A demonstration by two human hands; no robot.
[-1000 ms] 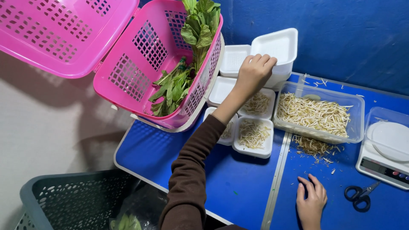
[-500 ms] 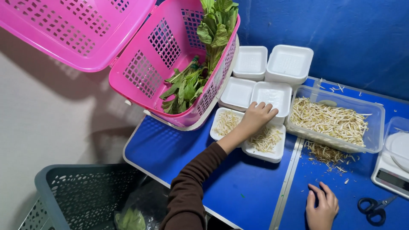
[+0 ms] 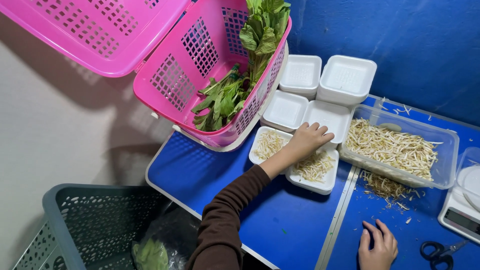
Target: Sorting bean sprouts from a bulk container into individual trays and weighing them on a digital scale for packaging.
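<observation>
Left hand [image 3: 309, 140] reached across the blue table [image 3: 225, 185], palm down, fingers curled over the rim between two white foam trays; couldn't tell if it gripped anything; sprout tray [image 3: 316, 170] sat just under the wrist, second sprout tray [image 3: 268, 144] touching it on the left; empty foam tray [image 3: 330, 117] lay just past the fingertips; right hand [image 3: 378, 246] lay flat and open on the table, holding nothing; clear tub of bean sprouts [image 3: 400, 150] stood right of the trays; black scissors [image 3: 442, 250] near the right hand; pink basket [image 3: 210, 85] held leafy greens [image 3: 235, 85].
</observation>
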